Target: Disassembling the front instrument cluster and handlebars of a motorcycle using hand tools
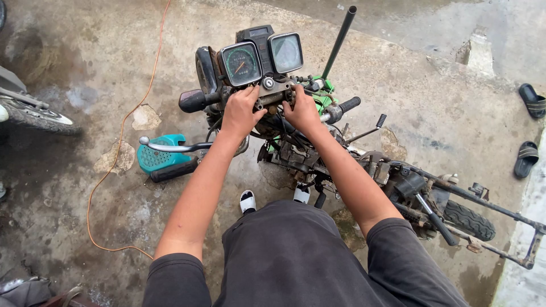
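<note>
**Both hands on the bracket**

The left hand (242, 111) and right hand (301, 111) are gripping, fingers curled, the metal bracket (273, 94) below two square gauges (261, 57) of a stripped motorcycle (398, 182). A teal box (159, 156) is lying on the concrete (85, 68) alongside.

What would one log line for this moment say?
left hand: on top bracket | right hand: on bracket | gauges: above hands | stripped motorcycle: on concrete
</note>
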